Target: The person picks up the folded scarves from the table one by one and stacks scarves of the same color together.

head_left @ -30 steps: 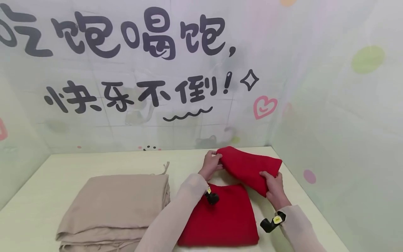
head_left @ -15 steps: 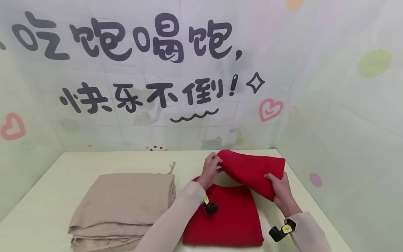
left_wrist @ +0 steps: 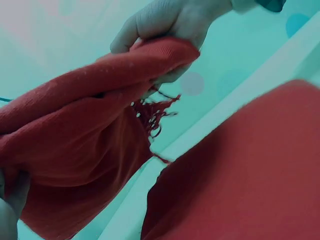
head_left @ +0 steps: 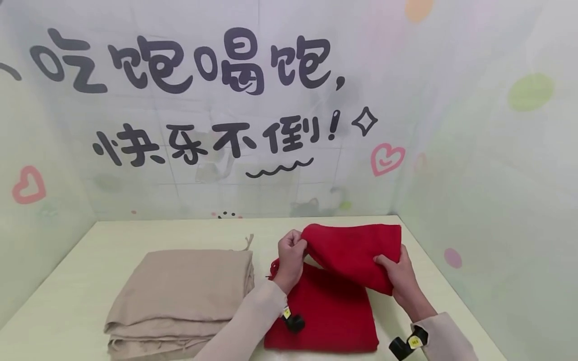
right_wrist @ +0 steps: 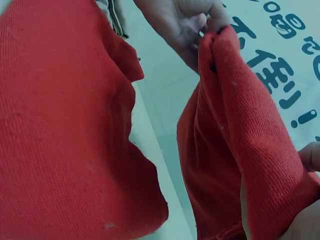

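Observation:
My left hand (head_left: 291, 255) pinches the left corner of a folded red fringed scarf (head_left: 352, 250), held up above the back right of the table. At its right end my right hand (head_left: 399, 273) grips it, thumb on top. Loose red tassels (left_wrist: 155, 115) hang below the held fold in the left wrist view. Just in front lies more folded red cloth (head_left: 329, 321), flat on the table and partly covered by my left forearm. In the right wrist view the two layers of the held fold (right_wrist: 225, 65) meet at my left fingertips.
A folded beige cloth (head_left: 180, 291) with a thin tie at its back corner lies left of the red cloth. The pale table (head_left: 58, 306) ends at a printed back wall (head_left: 253, 195) and a side wall (head_left: 492, 200) on the right.
My left hand has moved a little left and down with its corner of the scarf, drawing the held piece lower and leftward. The head view has shifted slightly. Both hands keep their hold.

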`<state>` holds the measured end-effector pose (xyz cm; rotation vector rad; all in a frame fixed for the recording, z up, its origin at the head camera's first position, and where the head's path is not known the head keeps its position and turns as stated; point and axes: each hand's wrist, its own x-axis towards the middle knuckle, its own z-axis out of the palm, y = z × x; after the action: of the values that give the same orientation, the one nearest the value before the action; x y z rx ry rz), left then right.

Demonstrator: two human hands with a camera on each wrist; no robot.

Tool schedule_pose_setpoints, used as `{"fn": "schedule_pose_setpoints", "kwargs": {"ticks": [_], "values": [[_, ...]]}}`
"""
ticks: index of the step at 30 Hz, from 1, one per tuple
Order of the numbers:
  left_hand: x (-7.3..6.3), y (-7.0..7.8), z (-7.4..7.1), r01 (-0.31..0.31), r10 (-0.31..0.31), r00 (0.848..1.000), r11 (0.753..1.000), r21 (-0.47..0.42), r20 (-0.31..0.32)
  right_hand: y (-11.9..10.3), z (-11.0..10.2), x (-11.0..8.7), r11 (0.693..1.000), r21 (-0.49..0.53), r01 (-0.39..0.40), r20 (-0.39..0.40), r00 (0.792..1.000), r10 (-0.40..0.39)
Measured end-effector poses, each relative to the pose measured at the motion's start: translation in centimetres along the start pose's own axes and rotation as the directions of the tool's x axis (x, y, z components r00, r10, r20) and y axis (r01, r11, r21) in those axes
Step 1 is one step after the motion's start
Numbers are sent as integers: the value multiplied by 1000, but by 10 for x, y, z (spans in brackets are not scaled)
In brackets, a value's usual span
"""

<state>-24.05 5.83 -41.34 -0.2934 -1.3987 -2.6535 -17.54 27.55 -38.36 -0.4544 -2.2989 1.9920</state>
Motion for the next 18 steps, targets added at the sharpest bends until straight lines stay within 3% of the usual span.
{"fn": "schedule_pose_setpoints", "kwargs": {"ticks": [5,9,11,14,16,18], "values": [[-21,6,-4,-81,81,996,997,2,-26,2,0,-5,999,-38,11,52,999,-9],[-39,12,-15,-229,229,973,971,72,-2,6,5,-12,999,-36,32,94,995,-29],[-48,16,-23,-325,325,946,933,153,25,7,8,-17,999,-31,42,120,992,-38],[-62,22,-31,-432,433,899,857,280,62,10,11,-21,998,-34,56,165,985,-50],[-71,24,-36,-483,485,870,802,352,89,12,13,-22,998,-33,52,187,981,-45],[-80,25,-40,-507,505,855,770,386,116,15,14,-22,998,-32,45,201,979,-38]]}}
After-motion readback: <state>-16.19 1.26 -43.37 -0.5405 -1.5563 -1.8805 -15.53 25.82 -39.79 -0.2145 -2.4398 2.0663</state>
